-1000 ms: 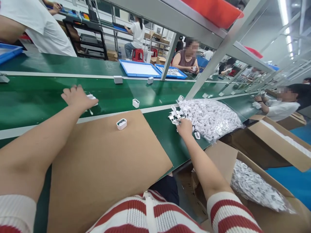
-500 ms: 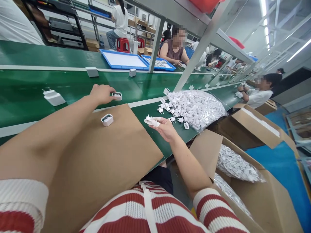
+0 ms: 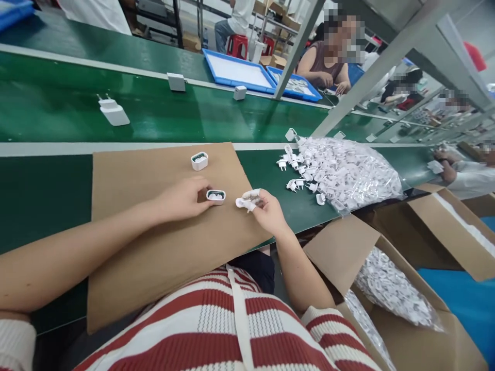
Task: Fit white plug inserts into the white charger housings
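Observation:
My left hand [image 3: 191,197] grips a white charger housing [image 3: 215,196] by its side, low over the brown cardboard sheet [image 3: 162,232]. The housing's opening faces up and shows white and dark parts inside. Just to the right, my right hand [image 3: 266,208] pinches a white plug piece [image 3: 243,203] between white-covered fingertips; the two pieces are a small gap apart. A second open charger housing [image 3: 199,161] stands on the cardboard behind them. Right of the cardboard, loose plug pieces [image 3: 297,184] lie beside a clear plastic bag [image 3: 348,170] full of more.
A green conveyor belt [image 3: 154,113] crosses behind the cardboard, carrying a whole charger with pins [image 3: 113,112] and white blocks [image 3: 176,82]. Blue trays [image 3: 240,73] lie beyond it. An open carton [image 3: 410,335] with bagged plugs stands at lower right. Co-workers sit across and to the right.
My left hand has brought the charger housing back from the belt's edge to above the cardboard, near my right hand. My right hand still holds the plug piece, turned slightly. The view has shifted.

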The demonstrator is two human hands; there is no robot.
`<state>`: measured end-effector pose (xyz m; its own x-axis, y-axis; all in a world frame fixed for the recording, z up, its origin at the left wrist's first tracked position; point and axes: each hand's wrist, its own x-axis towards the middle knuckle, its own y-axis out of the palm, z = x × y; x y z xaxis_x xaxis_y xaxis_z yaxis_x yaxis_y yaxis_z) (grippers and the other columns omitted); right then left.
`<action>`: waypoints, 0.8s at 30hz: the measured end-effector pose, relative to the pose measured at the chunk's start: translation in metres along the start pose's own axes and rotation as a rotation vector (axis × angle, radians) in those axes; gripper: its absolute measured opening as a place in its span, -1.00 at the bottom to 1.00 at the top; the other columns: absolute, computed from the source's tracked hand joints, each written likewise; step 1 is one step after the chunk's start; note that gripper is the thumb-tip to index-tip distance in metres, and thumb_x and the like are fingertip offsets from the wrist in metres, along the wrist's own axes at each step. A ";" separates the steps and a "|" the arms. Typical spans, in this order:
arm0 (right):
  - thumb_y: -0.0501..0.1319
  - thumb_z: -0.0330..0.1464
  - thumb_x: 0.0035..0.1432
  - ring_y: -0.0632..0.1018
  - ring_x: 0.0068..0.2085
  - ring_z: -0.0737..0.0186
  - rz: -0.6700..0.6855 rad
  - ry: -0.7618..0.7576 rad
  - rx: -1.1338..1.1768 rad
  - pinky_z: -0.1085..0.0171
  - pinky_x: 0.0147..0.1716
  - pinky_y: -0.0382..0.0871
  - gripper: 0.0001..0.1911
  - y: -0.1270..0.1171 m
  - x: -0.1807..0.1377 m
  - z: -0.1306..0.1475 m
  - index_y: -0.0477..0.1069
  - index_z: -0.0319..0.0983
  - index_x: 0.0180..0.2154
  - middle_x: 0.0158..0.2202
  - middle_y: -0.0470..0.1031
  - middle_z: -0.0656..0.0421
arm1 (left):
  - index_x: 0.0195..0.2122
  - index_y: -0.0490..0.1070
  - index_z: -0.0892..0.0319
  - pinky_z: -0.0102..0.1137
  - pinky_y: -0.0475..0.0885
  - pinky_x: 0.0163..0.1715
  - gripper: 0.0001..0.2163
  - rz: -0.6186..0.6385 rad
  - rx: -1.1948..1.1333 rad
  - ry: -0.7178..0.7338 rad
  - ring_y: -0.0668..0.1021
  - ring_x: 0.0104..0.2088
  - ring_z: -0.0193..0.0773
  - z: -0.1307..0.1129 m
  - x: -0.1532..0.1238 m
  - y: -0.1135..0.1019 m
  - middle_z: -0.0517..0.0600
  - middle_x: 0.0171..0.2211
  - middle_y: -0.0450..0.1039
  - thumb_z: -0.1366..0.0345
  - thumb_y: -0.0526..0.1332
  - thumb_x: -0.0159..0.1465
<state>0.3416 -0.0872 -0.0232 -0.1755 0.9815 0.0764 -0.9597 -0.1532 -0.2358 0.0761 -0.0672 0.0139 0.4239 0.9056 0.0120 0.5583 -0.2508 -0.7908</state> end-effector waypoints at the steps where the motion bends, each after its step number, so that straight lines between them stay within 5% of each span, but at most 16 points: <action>1: 0.39 -0.24 0.14 0.59 -0.28 0.25 0.047 0.003 0.016 0.19 -0.21 0.57 -0.82 0.002 -0.003 0.000 0.58 -0.15 -0.22 -0.18 0.62 0.15 | -0.11 0.56 0.09 -0.24 0.41 -0.29 -0.60 0.004 -0.050 0.001 0.54 -0.26 -0.06 0.003 -0.002 0.004 0.05 -0.22 0.55 -0.11 0.28 0.23; 6: 0.36 -0.25 0.18 0.60 -0.24 0.23 0.056 -0.102 -0.180 0.17 -0.14 0.58 -0.83 0.012 -0.007 -0.006 0.58 -0.16 -0.20 -0.18 0.58 0.13 | -0.08 0.56 0.04 -0.19 0.44 -0.11 -0.64 -0.072 -0.184 0.072 0.57 -0.13 -0.03 0.012 -0.002 0.012 0.04 -0.08 0.58 -0.10 0.29 0.27; 9: 0.33 -0.24 0.22 0.64 -0.10 0.17 -0.028 -0.114 -0.206 0.14 -0.05 0.58 -0.62 0.017 -0.003 -0.007 0.51 -0.16 0.07 -0.02 0.60 0.05 | -0.11 0.57 0.04 -0.09 0.35 0.09 -0.65 -0.107 -0.159 0.109 0.56 -0.02 0.02 0.015 -0.002 0.015 0.02 -0.05 0.58 -0.10 0.29 0.29; 13: 0.36 -0.20 0.22 0.67 -0.11 0.13 -0.168 -0.165 -0.200 0.11 -0.02 0.58 -0.66 0.024 0.005 0.010 0.53 -0.13 0.01 -0.07 0.64 0.08 | -0.09 0.56 0.03 0.01 0.17 0.21 -0.65 -0.163 -0.131 0.088 0.50 0.11 0.10 0.018 -0.005 0.019 0.01 0.01 0.57 -0.10 0.29 0.30; 18: 0.20 -0.39 0.29 0.63 0.00 0.12 0.056 -0.435 -0.386 0.08 0.09 0.52 -0.70 0.035 0.016 0.034 0.54 -0.08 0.02 -0.01 0.64 0.13 | -0.11 0.58 0.04 -0.03 0.17 0.13 -0.67 -0.172 -0.106 0.030 0.51 0.03 0.07 0.016 -0.008 0.021 0.00 -0.14 0.58 -0.08 0.34 0.29; 24: 0.11 -0.53 0.25 0.57 0.02 0.07 0.228 -0.485 -0.582 0.08 0.05 0.51 -0.61 0.042 0.028 0.038 0.52 -0.12 0.03 -0.03 0.61 0.08 | -0.14 0.57 0.02 -0.05 0.16 0.12 -0.72 -0.172 -0.121 0.024 0.53 -0.03 0.02 0.017 -0.010 0.022 -0.02 -0.19 0.59 -0.04 0.30 0.32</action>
<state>0.2878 -0.0710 0.0052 -0.5584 0.7533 0.3476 -0.6429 -0.1281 -0.7551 0.0723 -0.0765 -0.0140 0.3312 0.9305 0.1564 0.7048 -0.1337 -0.6967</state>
